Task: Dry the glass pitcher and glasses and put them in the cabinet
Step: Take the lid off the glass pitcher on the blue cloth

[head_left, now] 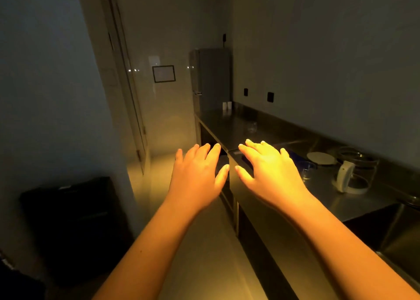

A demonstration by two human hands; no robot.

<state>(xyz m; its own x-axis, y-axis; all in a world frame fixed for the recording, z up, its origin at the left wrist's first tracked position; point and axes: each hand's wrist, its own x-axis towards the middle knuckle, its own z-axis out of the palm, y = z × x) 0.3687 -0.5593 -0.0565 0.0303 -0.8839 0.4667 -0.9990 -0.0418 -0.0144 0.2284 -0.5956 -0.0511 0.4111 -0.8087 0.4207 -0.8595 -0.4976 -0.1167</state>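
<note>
Both hands are hanging in mid-frame with palms down and fingers spread, gripping nothing: the left hand (197,173) over the floor, the right hand (269,170) above the front edge of the steel counter (229,125). Just right of the right hand, a drinking glass (307,171) is standing on the counter. Farther right, the glass pitcher (354,171) with its white handle is sitting beside a white plate (321,157). Another glass (251,126) is showing faintly above the hands. A grey fridge (212,79) is standing at the counter's far end.

We see a smooth, dully reflective metal counter (229,127) on the right, a clear glass pitcher (355,170) with a glossy white plastic handle, and a clear glass (307,171) near it.
</note>
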